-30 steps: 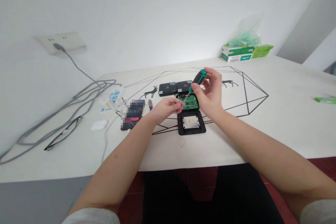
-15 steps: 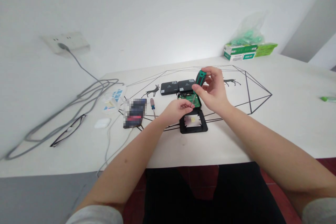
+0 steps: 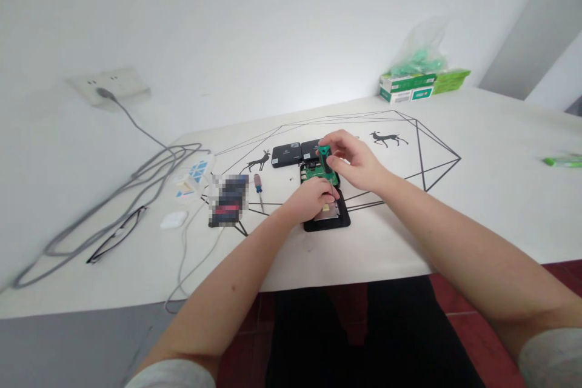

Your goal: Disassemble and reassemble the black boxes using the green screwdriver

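My right hand [image 3: 357,160] grips a green-and-black screwdriver [image 3: 325,160], its shaft pointing down. Closed fingers of my left hand [image 3: 313,199] meet at the lower end of the shaft; what they pinch is too small to make out. Beneath the hands lies a black plastic cover [image 3: 343,218] with a metal plate [image 3: 321,216] in it, partly hidden by my left fingers. Just behind it, an opened black case shows a green circuit board [image 3: 311,174]. Two closed black boxes [image 3: 286,154] stand side by side farther back, the right one partly covered by my right hand.
A second screwdriver [image 3: 257,185] lies left of my hands, beside a blurred-out phone [image 3: 230,200]. Farther left are a white earphone case [image 3: 174,220], glasses [image 3: 117,235] and a looped grey cable [image 3: 150,179]. Green-and-white boxes [image 3: 407,88] stand back right; a green pen-like item [image 3: 561,162] lies far right.
The screwdriver has come down and stands more upright, with my right hand lower over the board. My left hand has moved with it over the cover's metal plate. The view shifted slightly.
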Demonstrator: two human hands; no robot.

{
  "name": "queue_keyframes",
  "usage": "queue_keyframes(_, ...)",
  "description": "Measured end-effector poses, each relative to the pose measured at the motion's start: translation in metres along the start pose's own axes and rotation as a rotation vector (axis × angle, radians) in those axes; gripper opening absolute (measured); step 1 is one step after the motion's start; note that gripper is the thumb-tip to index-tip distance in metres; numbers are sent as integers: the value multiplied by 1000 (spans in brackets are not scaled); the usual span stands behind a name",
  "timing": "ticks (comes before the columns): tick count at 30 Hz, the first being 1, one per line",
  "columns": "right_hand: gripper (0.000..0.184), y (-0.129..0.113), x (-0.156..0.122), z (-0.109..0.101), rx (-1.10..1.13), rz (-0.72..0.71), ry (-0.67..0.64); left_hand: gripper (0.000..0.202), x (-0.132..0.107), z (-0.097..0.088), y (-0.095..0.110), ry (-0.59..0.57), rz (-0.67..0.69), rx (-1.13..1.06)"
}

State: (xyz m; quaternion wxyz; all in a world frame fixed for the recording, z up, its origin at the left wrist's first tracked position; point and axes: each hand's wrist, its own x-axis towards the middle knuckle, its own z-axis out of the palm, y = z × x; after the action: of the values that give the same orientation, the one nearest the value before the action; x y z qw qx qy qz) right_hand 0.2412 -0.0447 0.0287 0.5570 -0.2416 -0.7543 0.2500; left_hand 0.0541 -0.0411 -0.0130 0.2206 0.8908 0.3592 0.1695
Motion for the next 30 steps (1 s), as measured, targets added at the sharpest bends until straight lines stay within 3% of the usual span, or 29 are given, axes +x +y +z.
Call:
queue_keyframes(22,29,5,-3,10,92,106,76,26,-4,-4,5,-37,39,39)
queue_keyframes(30,40,6,-3,17,90,71,213,24,-3,-4,2,-28,10,-52)
